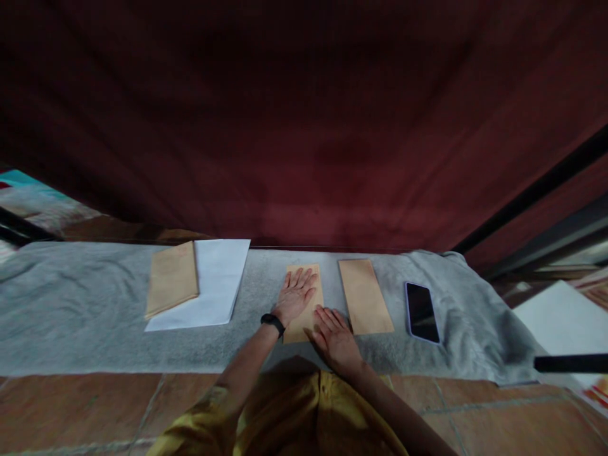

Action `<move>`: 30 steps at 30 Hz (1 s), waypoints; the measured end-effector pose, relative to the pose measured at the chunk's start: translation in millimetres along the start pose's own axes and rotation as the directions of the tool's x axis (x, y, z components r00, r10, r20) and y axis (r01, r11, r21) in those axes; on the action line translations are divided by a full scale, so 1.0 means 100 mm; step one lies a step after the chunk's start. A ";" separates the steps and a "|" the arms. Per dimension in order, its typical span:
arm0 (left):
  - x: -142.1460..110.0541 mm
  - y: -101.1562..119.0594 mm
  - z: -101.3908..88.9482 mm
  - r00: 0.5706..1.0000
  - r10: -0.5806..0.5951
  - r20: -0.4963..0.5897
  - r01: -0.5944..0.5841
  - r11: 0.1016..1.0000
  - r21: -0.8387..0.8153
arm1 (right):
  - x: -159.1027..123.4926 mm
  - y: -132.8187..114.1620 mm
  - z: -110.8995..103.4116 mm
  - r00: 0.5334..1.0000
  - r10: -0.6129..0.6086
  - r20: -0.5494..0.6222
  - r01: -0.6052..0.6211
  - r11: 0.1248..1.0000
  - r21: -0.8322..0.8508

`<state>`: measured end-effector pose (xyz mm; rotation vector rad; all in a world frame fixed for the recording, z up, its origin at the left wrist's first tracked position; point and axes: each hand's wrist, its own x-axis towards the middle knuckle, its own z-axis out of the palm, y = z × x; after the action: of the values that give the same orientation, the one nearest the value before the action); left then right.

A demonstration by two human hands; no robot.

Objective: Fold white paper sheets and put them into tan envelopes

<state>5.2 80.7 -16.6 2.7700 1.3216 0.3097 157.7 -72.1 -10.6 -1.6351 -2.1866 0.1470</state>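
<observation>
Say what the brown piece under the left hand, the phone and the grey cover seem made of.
Brown piece: likely matte paper, thin, straight-edged. Phone: probably glass-fronted, dark, smooth. Grey cover: apparently napped fabric, softly wrinkled.

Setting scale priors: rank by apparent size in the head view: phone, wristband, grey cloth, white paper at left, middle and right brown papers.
1. Grey cloth
2. White paper, partly covered
3. Right brown paper and middle brown paper: too alike to rank, the middle one partly hidden
4. Phone
5. Wristband
</observation>
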 end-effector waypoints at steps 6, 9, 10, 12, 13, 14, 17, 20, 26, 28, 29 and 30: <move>-0.18 0.09 -0.07 0.993 0.115 0.028 -0.115 0.993 -0.021 | -0.02 0.05 0.00 0.999 0.014 -0.041 -0.009 0.990 0.139; -0.29 0.13 -0.10 0.988 0.148 0.047 -0.147 0.989 -0.032 | -0.02 0.07 0.00 0.997 0.021 -0.075 -0.006 0.982 0.191; -0.32 0.14 -0.11 0.986 0.158 0.049 -0.156 0.987 -0.035 | -0.02 0.07 -0.01 0.996 0.022 -0.083 -0.004 0.978 0.206; -0.40 0.17 -0.12 0.984 0.174 0.047 -0.172 0.984 -0.042 | -0.02 0.08 -0.02 0.995 0.021 -0.095 0.003 0.970 0.241; -0.43 0.18 -0.12 0.983 0.181 0.043 -0.179 0.983 -0.046 | -0.02 0.08 -0.03 0.995 0.020 -0.098 0.007 0.965 0.262; -0.47 0.20 -0.12 0.981 0.189 0.038 -0.187 0.981 -0.051 | -0.02 0.08 -0.03 0.995 0.023 -0.102 0.007 0.959 0.282; -0.61 0.24 -0.13 0.977 0.211 0.022 -0.210 0.975 -0.070 | -0.02 0.09 -0.05 0.990 0.061 -0.123 -0.017 0.945 0.327; -0.75 0.28 -0.15 0.968 0.251 0.011 -0.249 0.964 -0.091 | -0.03 0.08 -0.05 0.986 0.082 -0.147 -0.026 0.936 0.351; -0.99 0.35 -0.19 0.957 0.289 0.000 -0.288 0.952 -0.108 | -0.05 0.09 -0.06 0.981 0.099 -0.168 -0.026 0.920 0.391; -1.06 0.36 -0.21 0.954 0.299 0.023 -0.295 0.950 -0.100 | -0.05 0.09 -0.07 0.980 0.111 -0.164 -0.036 0.915 0.403; -1.09 0.36 -0.21 0.951 0.306 0.037 -0.302 0.949 -0.097 | -0.06 0.09 -0.07 0.980 0.113 -0.162 -0.038 0.913 0.407; -1.12 0.36 -0.22 0.948 0.315 0.053 -0.309 0.946 -0.094 | -0.06 0.09 -0.08 0.981 0.113 -0.161 -0.038 0.912 0.409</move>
<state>-40.5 -29.6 -7.2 2.8830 0.8304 0.2749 170.1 -76.4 -8.0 -1.4344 -1.8085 0.4268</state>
